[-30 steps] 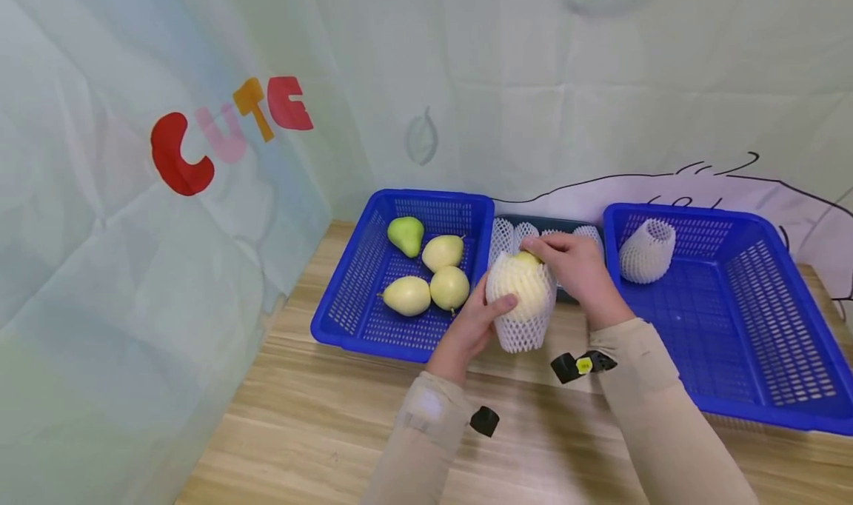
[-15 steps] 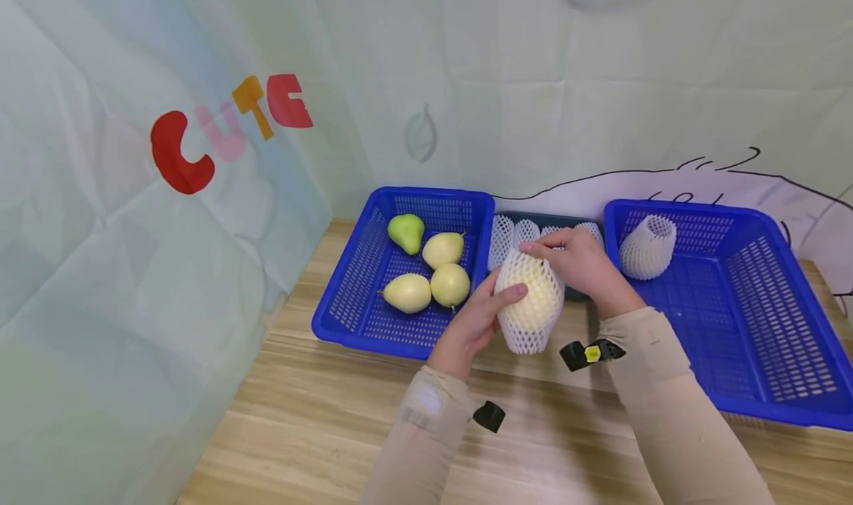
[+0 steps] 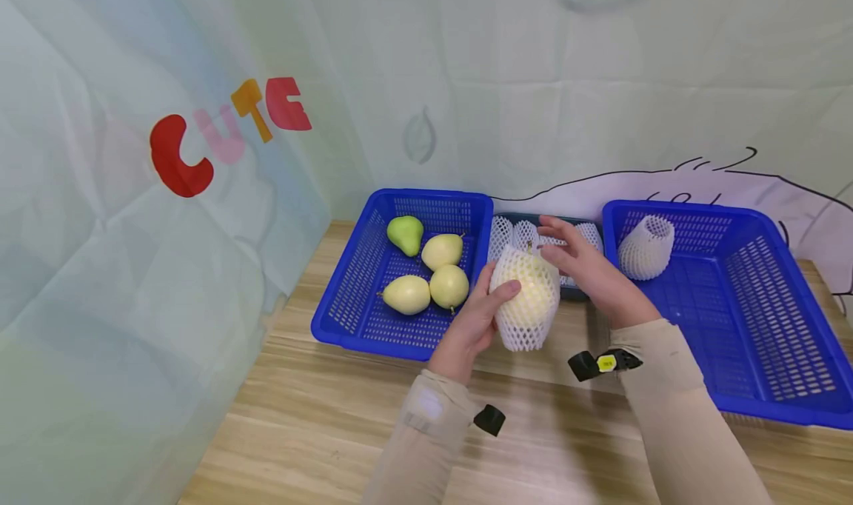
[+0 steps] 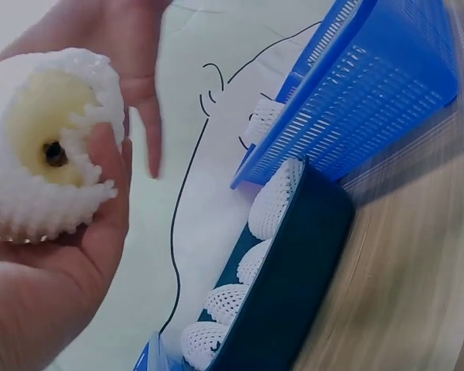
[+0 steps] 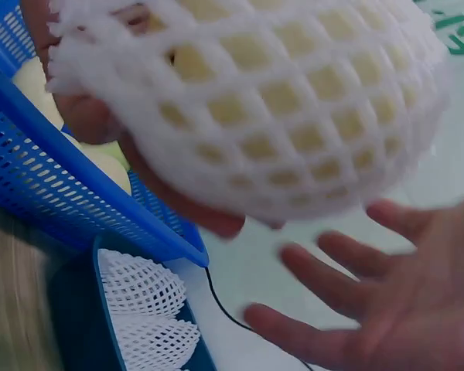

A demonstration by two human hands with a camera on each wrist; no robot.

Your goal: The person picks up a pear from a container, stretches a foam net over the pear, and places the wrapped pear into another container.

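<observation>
My left hand [image 3: 473, 323] grips a pale yellow pear [image 4: 39, 124] wrapped in a white foam net sleeve [image 3: 526, 301], its thumb across the near side. In the left wrist view one end of the pear, with a dark spot, shows through the sleeve's opening. Just right of the sleeve's top, my right hand [image 3: 583, 264] holds nothing; in the right wrist view its fingers [image 5: 332, 282] are spread apart from the netting. Behind the hands stands a dark teal box [image 4: 294, 270] of several white net sleeves [image 4: 278, 199], partly hidden in the head view.
At the left, a blue basket [image 3: 373, 346] holds several bare pears [image 3: 406, 295], one of them greener [image 3: 405, 235]. Another blue basket [image 3: 706, 327] on the right contains one net-wrapped item [image 3: 646, 248]. All stand on a wooden table [image 3: 300, 431] before a printed cloth backdrop [image 3: 533, 105].
My right hand has let go of the sleeve's top edge and its fingers have straightened, moving slightly right. The netting now reaches further up around the pear. My left hand keeps its hold.
</observation>
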